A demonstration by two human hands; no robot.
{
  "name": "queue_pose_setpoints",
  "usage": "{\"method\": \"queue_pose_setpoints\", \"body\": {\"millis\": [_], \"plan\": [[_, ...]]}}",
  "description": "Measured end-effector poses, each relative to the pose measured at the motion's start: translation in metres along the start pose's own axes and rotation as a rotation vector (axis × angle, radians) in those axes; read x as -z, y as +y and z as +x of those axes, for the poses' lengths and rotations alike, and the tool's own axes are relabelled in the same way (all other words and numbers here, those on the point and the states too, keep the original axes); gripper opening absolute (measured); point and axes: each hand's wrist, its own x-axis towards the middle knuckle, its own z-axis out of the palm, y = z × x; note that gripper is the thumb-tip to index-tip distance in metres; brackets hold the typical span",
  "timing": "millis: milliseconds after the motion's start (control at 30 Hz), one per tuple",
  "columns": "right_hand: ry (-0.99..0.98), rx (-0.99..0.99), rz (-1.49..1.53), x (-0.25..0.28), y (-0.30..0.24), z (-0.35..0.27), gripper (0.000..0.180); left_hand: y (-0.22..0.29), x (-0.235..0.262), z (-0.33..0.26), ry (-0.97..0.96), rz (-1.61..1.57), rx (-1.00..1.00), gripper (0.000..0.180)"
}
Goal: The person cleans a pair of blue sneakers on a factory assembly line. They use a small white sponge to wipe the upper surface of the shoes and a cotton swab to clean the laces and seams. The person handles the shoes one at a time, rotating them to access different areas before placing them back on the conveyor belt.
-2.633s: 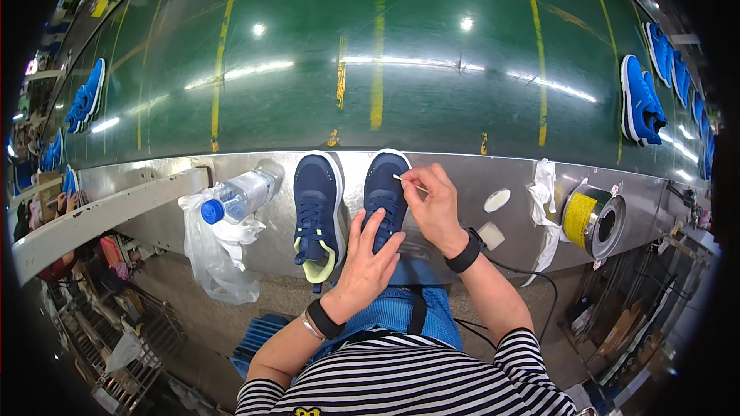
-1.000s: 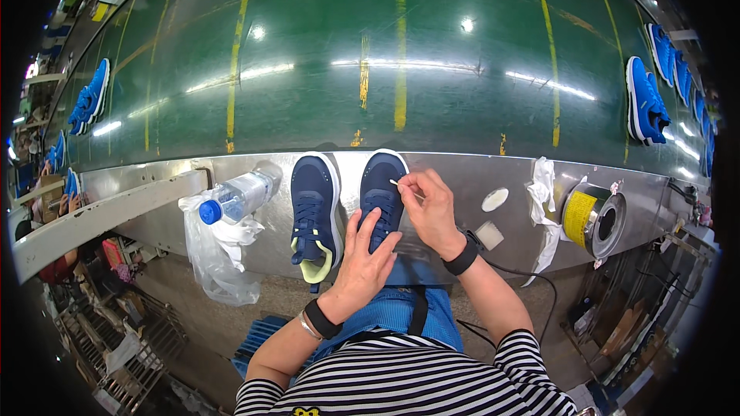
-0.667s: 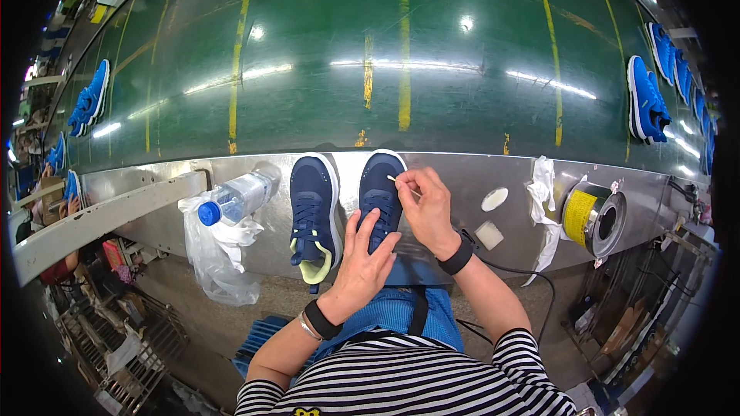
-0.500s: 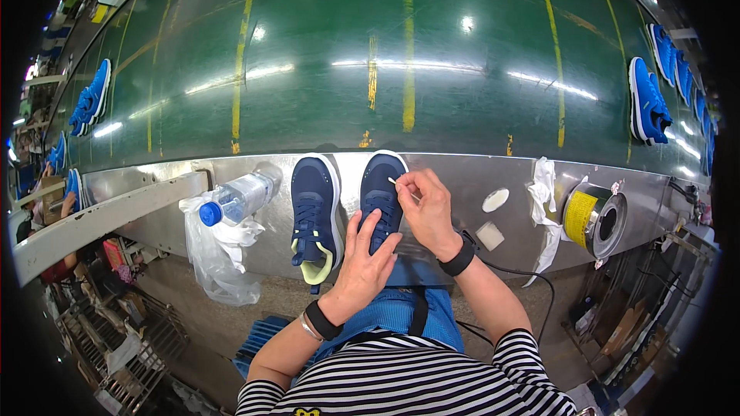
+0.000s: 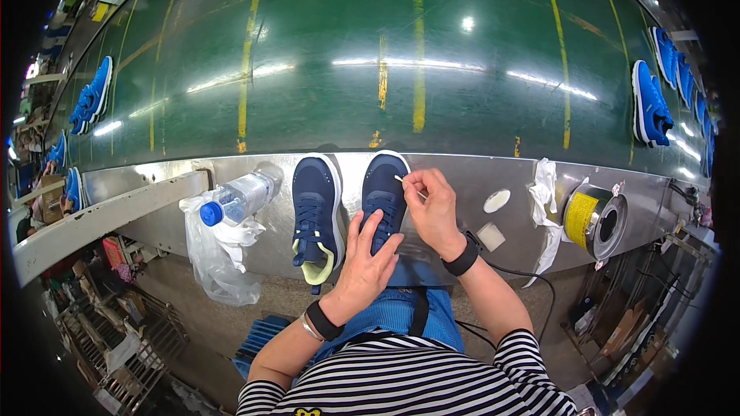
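Two navy shoes are stood side by side, toes up-frame, on the steel ledge [image 5: 493, 177] at the near edge of the green conveyor belt [image 5: 462, 46]. The right-hand navy shoe [image 5: 383, 185] is pinned by the left hand [image 5: 368, 262] — palm down, fingers spread flat over laces & tongue, nothing gripped. The right hand [image 5: 433, 208] is curled nearly shut just beside that shoe's toe, with a thin pale stick [image 5: 401, 180] pinched betw. thumb & forefinger, its tip touching the upper near the toe cap. The left-hand navy shoe [image 5: 316, 212], with a pale yellow-green heel lining, is left untouched, just beside its mate.

A clear plastic bottle w/ blue cap [image 5: 235, 200] is laid on its side on a crumpled clear bag [image 5: 216, 262], left of the shoes. To the right — two small whitish pads [image 5: 496, 201], a white rag [image 5: 543, 192] and a yellow-labelled can [image 5: 593, 219] on its side. Bright blue shoes [image 5: 649, 104] are seen further off on the belt, at the right.
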Motion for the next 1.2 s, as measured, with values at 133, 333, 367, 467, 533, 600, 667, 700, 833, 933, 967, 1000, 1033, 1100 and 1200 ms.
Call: {"method": "queue_pose_setpoints", "body": {"millis": [133, 333, 367, 467, 533, 600, 667, 700, 833, 933, 967, 1000, 1033, 1100, 1200], "plan": [[-0.090, -0.047, -0.002, 0.006, -0.005, -0.003, 0.003, 0.000, 0.000, 0.000, 0.001, 0.000, 0.005, 0.041], [-0.020, 0.030, -0.029, 0.001, 0.002, -0.003, 0.004, 0.000, 0.000, 0.001, 0.008, 0.000, 0.014, 0.042], [-0.002, 0.043, -0.039, 0.000, 0.002, -0.003, 0.005, 0.000, 0.000, 0.001, 0.008, 0.000, 0.014, 0.042], [0.005, 0.011, -0.015, 0.000, -0.002, -0.005, 0.005, 0.001, 0.000, 0.001, 0.009, 0.001, 0.018, 0.043], [0.003, 0.002, 0.008, 0.000, 0.000, -0.005, 0.005, 0.001, 0.000, 0.001, 0.010, 0.000, 0.018, 0.043], [0.003, -0.005, 0.022, 0.000, 0.002, -0.005, 0.006, 0.001, 0.000, 0.001, 0.013, 0.002, 0.017, 0.043], [0.005, -0.010, 0.028, 0.001, 0.003, -0.004, 0.006, 0.001, -0.001, 0.001, 0.016, 0.004, 0.017, 0.043], [0.003, -0.024, 0.035, 0.001, 0.003, -0.004, 0.006, 0.001, -0.001, 0.001, 0.016, 0.006, 0.019, 0.043], [-0.003, -0.075, 0.056, 0.001, 0.006, -0.003, 0.007, 0.001, -0.002, 0.000, 0.020, 0.013, 0.019, 0.043], [-0.005, -0.097, 0.066, 0.000, 0.006, -0.002, 0.007, 0.001, -0.002, 0.000, 0.019, 0.009, 0.017, 0.043], [-0.005, -0.101, 0.070, 0.000, 0.005, -0.002, 0.007, 0.000, -0.002, 0.000, 0.019, 0.008, 0.018, 0.043], [-0.008, -0.100, 0.068, 0.000, 0.005, -0.002, 0.007, 0.000, -0.002, 0.000, 0.019, 0.008, 0.017, 0.043], [-0.011, -0.099, 0.065, 0.001, 0.005, -0.002, 0.007, 0.001, -0.002, 0.000, 0.019, 0.007, 0.016, 0.044], [-0.017, -0.105, 0.067, 0.001, 0.004, 0.000, 0.007, 0.000, -0.002, 0.000, 0.019, 0.007, 0.017, 0.044], [-0.012, -0.123, 0.094, 0.001, 0.001, 0.001, 0.007, 0.001, -0.002, 0.000, 0.018, 0.010, 0.020, 0.044]]}}
